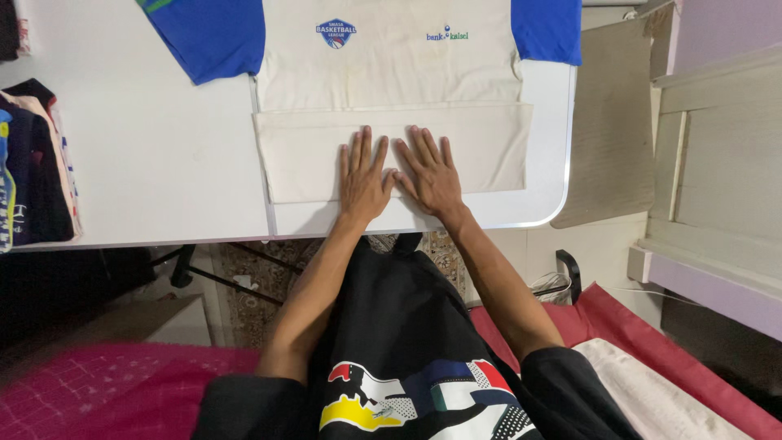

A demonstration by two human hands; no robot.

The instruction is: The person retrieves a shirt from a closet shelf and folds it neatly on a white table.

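A cream T-shirt with blue sleeves (391,73) lies flat on the white table (147,163), its bottom hem folded up into a band. My left hand (363,181) and my right hand (430,173) rest palm down, side by side, on that folded band near the table's front edge. Fingers of both hands are spread and flat; neither holds anything. Two small printed emblems sit on the shirt's chest.
A stack of folded clothes (32,163) lies at the table's left edge. A pale wooden shelf unit (717,163) stands to the right. Below are a patterned rug, a red mat (652,342) and a pink surface (98,383).
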